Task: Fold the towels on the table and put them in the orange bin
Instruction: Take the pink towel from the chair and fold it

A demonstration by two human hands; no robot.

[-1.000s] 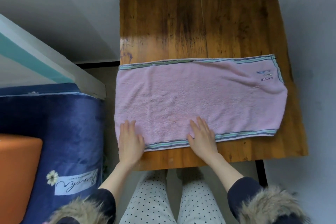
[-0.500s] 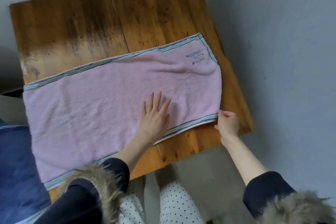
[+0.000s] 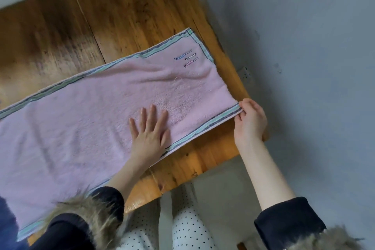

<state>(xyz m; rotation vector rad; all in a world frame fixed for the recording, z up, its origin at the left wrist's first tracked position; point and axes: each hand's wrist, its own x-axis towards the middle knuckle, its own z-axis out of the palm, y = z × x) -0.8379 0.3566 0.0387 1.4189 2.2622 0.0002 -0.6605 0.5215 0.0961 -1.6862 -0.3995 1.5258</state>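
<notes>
Pink towel, one; two hands

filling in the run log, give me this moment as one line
left hand flat on pink towel | right hand pinches its near right corner | towel spread on table

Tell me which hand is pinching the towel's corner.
The right hand pinches the pink towel at its near right corner; the left hand just lies flat on it.
</notes>
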